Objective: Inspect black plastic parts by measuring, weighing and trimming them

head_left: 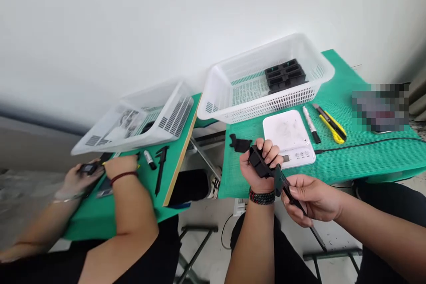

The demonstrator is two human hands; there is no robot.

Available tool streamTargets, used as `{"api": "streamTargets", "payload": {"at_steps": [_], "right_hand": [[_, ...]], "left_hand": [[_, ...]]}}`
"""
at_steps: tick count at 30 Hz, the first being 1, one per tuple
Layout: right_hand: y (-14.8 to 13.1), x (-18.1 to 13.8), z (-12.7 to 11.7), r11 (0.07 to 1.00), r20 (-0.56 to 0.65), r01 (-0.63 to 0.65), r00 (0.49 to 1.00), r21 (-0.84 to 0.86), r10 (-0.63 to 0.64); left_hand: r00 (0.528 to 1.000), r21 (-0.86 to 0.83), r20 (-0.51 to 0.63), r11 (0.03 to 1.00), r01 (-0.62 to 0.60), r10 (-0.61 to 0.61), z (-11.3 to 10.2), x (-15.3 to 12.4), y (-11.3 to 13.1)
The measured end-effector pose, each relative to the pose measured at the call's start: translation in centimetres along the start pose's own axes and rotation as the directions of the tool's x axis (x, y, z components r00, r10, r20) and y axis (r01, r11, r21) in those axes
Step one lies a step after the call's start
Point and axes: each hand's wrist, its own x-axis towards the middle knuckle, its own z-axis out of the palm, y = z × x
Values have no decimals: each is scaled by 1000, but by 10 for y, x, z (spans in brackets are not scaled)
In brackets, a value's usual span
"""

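Note:
My left hand (261, 166) is closed around a black plastic part (258, 163), held just off the near edge of the green table (366, 155). My right hand (311, 197) grips a black caliper (282, 184) whose jaws sit against that part. Another small black part (240, 144) lies on the green mat just left of my left hand. A white digital scale (289, 135) stands right behind my hands.
A white basket (266, 97) holds several black parts (285, 74) at the back. A marker (311, 125) and a yellow utility knife (331, 124) lie right of the scale. On the left a co-worker's hands (100, 171) work at another green table with a basket (140, 120).

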Motion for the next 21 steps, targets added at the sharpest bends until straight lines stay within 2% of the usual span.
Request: {"api": "streamTargets", "payload": {"at_steps": [5,7,12,17,21], "right_hand": [[19,19,16,986,10,-31,1000,163,30],[26,29,21,966,-4,-60,998,253,63],[41,40,26,916,46,-127,992,380,118],[32,37,19,909,93,-130,991,397,101],[16,40,10,913,78,-84,995,400,57]], "left_hand": [[999,41,2,998,-37,37,-7,5,-2],[997,78,-33,994,-71,73,-11,5,-2],[967,251,-151,955,-161,203,-18,6,2],[955,357,-157,916,-182,251,-16,4,8],[953,336,-193,929,-158,232,-8,-1,4]]}}
